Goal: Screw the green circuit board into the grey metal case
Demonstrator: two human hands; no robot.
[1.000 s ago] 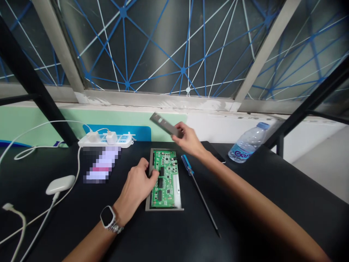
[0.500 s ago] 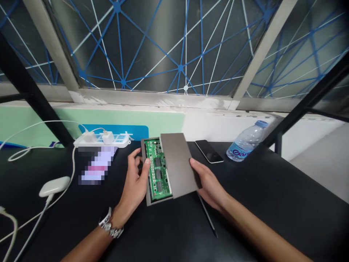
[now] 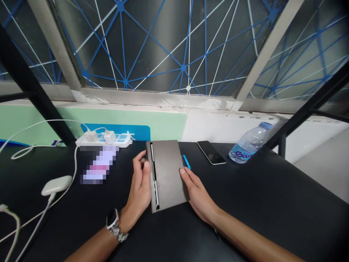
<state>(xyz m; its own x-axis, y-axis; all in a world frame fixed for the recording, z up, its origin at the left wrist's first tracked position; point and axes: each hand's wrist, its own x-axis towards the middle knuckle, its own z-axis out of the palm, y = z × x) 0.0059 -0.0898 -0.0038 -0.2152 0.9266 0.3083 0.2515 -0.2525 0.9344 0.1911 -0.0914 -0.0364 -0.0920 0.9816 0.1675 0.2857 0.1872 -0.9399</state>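
Note:
A grey metal cover (image 3: 169,174) lies over the grey circuit board case (image 3: 153,178), held up above the black desk. A narrow gap along the left side shows dark and whitish parts; the green board is hidden. My left hand (image 3: 141,182) is closed on the left edge of the case, thumb on the near side. At the right, my right hand (image 3: 197,193) grips the cover's edge, its thumb lying on top and its other fingers mostly hidden beneath. A small blue object (image 3: 186,162) shows just behind my right fingers.
A black phone (image 3: 211,152) and a water bottle (image 3: 249,143) stand to the right. On the left are a white power strip (image 3: 120,139), a white charging case (image 3: 56,185) and loose cables. A thin dark rod (image 3: 217,235) is mostly hidden under my right forearm.
The cover has moved left over the case, and the green board has gone out of sight. My right hand has come closer to my left. The blue object has come into view.

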